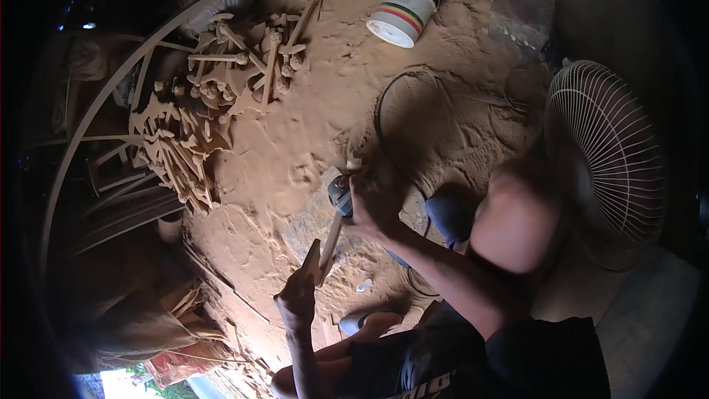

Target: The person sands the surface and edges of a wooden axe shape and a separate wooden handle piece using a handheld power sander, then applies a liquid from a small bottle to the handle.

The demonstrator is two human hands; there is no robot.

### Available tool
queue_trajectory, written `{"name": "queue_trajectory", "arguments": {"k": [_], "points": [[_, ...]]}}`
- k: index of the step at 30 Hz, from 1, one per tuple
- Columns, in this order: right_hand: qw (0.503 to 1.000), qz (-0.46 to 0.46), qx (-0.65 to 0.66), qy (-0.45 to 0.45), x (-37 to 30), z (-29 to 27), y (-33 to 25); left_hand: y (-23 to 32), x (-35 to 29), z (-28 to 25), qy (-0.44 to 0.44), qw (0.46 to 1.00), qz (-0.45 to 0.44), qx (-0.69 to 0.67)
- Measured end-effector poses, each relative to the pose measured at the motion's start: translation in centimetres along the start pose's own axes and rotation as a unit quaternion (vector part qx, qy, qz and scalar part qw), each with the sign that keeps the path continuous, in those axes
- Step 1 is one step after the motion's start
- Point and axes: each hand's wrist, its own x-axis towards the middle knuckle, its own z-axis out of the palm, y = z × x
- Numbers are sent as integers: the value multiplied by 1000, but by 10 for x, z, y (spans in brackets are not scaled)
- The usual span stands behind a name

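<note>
My right hand [375,203] is closed round a dark, handheld power tool, apparently an angle grinder [340,196]; its far side is hidden. My left hand [297,297] grips a narrow piece of wood [331,246], which runs up to the tool's head and seems to touch it. The fingers partly cover the lower end of the wood. Below both hands lies a flat pale slab [301,230] dusted with sawdust. A dark cable [379,111] loops over the dusty ground beyond my right hand.
Several cut wooden pieces [177,151] lie heaped at the left. A white striped bucket [403,13] lies tipped at the far side, near a square block [522,7]. A caged fan [609,155] stands close on the right. Brown sacks [140,325] sit at the lower left.
</note>
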Motion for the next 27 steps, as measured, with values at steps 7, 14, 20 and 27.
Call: {"name": "queue_trajectory", "arguments": {"k": [7,14,20,27], "points": [[997,-32,54,39,-5,-8,5,1,-3,15,35,994,45,89],[993,-6,117,21,5,-21,11,-6,-4,14,-18,994,-58,86],[991,1,133,17,6,-25,18,-7,4,9,-17,993,-109,30],[989,2,145,34,7,-21,16,-22,-1,9,-7,994,-91,55]]}}
